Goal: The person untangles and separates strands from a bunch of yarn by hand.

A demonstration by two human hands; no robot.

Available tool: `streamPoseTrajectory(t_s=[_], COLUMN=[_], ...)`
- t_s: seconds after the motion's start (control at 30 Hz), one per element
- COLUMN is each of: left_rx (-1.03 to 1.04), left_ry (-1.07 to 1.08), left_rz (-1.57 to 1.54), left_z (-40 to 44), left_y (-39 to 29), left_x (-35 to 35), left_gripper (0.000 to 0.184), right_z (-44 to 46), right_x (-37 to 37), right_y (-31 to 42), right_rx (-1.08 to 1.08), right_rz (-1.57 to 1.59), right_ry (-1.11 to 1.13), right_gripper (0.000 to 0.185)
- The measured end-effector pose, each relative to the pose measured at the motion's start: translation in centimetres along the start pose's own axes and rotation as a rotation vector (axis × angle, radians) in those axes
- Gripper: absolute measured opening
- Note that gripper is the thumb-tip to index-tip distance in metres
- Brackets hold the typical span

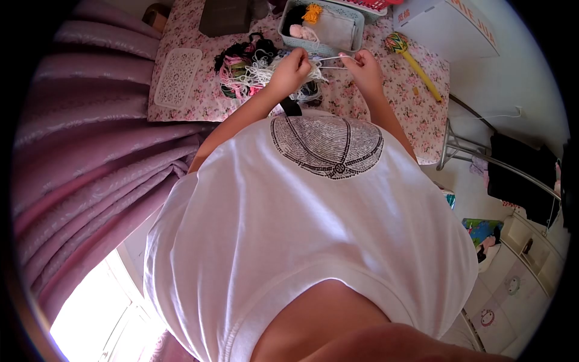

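White yarn strands stretch between my two hands above the flowered tablecloth. My left hand (292,71) is closed on the white yarn (258,73), over the right part of a tangled heap. Closed as well, my right hand (364,67) pinches the other end of the strands, to the right of the heap. Black, pink and green yarn (232,65) lies tangled at the heap's left side. Just behind my hands stands a light blue basket (359,37) holding orange yarn (312,13), a pale pink ball (303,32) and grey cloth (335,30).
A white lace-patterned tray (178,77) lies on the table (208,108) at the left. A dark box (225,17) stands at the back. On the right are a yellow stick-like object (422,77) and a large white box (446,27). Purple curtains (90,108) hang at the left.
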State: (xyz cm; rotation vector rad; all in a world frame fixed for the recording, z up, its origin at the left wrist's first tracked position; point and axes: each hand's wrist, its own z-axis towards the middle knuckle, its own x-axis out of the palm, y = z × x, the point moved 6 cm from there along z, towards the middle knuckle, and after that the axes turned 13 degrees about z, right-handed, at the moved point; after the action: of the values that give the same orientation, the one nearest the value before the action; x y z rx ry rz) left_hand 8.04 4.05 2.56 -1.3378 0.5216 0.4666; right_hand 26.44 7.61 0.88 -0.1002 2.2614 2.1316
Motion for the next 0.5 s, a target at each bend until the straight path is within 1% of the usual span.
streamPoseTrajectory(t_s=[0.07, 0.17, 0.27, 0.37, 0.47, 0.5], left_rx=[-0.003, -0.025, -0.064, -0.053, -0.033, -0.028], left_ry=[0.008, -0.014, -0.024, 0.014, 0.003, -0.008], left_rz=[-0.003, -0.038, -0.068, -0.053, -0.076, -0.093], left_z=[0.0, 0.2, 0.2, 0.1, 0.1, 0.0], left_y=[0.5, 1.9, 2.5, 2.7, 3.4, 3.4], left_x=[-0.1, -0.3, -0.9, -0.8, -0.5, -0.6], left_gripper=[0.013, 0.013, 0.013, 0.013, 0.012, 0.012], right_z=[-0.2, -0.5, 0.0, 0.3, -0.2, 0.0], right_x=[-0.4, 0.2, -1.7, -3.5, -3.5, -4.1], right_y=[-0.9, -3.8, -4.7, -4.4, -5.5, -6.0], right_rx=[0.265, 0.684, 0.539, 0.405, 0.693, 0.679], right_rz=[0.215, 1.243, 0.936, 0.491, 1.186, 1.232], right_ry=[-0.035, 0.082, -0.111, -0.009, -0.081, -0.165], right_gripper=[0.029, 0.028, 0.032, 0.033, 0.036, 0.037])
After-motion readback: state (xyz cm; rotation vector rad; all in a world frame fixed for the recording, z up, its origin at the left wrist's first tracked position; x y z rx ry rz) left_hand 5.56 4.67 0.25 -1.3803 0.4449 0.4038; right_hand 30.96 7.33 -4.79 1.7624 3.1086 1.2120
